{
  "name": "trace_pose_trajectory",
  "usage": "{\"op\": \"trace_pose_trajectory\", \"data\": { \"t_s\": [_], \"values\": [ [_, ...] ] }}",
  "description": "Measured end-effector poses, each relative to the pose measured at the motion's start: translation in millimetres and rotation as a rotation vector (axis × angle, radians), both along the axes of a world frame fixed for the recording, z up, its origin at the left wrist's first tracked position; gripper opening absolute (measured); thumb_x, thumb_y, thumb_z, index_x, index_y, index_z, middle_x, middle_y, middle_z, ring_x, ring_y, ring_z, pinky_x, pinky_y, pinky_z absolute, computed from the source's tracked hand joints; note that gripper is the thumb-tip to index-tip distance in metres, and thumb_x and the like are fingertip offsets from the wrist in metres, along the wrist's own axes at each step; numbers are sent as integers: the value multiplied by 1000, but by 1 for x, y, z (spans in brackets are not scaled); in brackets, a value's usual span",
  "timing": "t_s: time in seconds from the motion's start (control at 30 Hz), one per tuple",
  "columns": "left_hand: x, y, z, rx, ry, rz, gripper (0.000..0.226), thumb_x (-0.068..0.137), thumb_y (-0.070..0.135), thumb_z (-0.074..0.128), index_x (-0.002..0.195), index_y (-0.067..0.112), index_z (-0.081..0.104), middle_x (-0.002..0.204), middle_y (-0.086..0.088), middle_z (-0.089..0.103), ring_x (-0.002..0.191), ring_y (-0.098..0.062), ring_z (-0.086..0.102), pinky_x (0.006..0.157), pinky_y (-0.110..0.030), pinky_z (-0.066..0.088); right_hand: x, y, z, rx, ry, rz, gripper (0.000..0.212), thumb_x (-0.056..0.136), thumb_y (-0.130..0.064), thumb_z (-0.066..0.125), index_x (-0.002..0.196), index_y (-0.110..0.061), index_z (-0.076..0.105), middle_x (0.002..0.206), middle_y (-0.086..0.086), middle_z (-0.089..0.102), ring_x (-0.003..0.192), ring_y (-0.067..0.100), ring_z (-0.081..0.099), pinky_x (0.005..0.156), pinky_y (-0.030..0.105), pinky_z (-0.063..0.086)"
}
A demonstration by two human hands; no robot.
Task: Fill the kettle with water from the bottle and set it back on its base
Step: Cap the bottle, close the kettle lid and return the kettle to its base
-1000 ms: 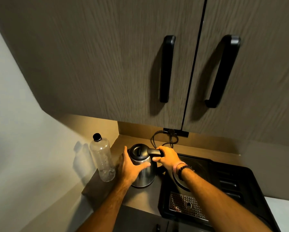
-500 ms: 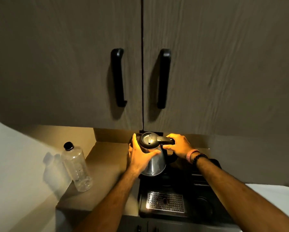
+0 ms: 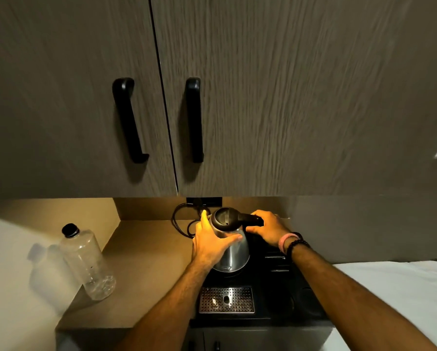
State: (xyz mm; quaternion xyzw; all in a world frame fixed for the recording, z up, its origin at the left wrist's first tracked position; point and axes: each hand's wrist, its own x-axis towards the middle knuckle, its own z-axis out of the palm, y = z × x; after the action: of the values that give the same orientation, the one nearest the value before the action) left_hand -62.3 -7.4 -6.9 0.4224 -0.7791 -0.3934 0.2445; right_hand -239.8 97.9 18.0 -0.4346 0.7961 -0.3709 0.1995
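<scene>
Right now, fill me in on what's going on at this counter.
A person holds a steel kettle with both hands over the black tray: the left hand wraps its body and the right hand has a grip on the black handle. The lid is shut. Whether the kettle is seated on its base cannot be told. A capped clear bottle, looking nearly empty, stands untouched on the counter to the left.
</scene>
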Motion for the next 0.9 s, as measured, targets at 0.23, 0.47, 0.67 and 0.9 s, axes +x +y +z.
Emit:
{"op": "trace_pose_trajectory", "data": {
  "t_s": [0.23, 0.47, 0.67, 0.9],
  "values": [
    [4, 3, -5, 24, -5, 14, 140, 43, 76, 80, 154, 25, 11, 153, -7, 33, 139, -29, 36, 107, -47, 36, 2, 0, -6, -6, -47, -8, 29, 81, -19, 78, 108, -19, 66, 103, 3, 69, 102, 24, 65, 91, 42, 54],
    [10, 6, -6, -14, -14, -35, 142, 49, 75, 80, 154, 29, -5, 162, -9, 14, 146, -32, 23, 112, -54, 32, 24, 27, -27, 8, 265, -133, 57, 96, -34, 57, 147, -19, 37, 148, 8, 47, 135, 28, 45, 108, 41, 42],
    [20, 0, 7, -238, -127, -54, 133, 58, 82, 68, 154, 30, -7, 164, -12, 0, 150, -31, 5, 115, -56, 21, 35, 39, -36, 90, 568, -106, 65, 98, -46, 45, 152, -14, 27, 159, 7, 32, 149, 27, 21, 119, 43, 28],
    [36, -3, 8, -390, -291, -92, 112, 74, 83, 50, 155, 25, -1, 163, -16, -2, 150, -32, 1, 118, -56, 18, 39, 35, -28, 256, 791, -113, 68, 96, -60, 34, 150, -19, 31, 162, 18, 16, 151, 37, 0, 113, 60, 30]
  ]
}}
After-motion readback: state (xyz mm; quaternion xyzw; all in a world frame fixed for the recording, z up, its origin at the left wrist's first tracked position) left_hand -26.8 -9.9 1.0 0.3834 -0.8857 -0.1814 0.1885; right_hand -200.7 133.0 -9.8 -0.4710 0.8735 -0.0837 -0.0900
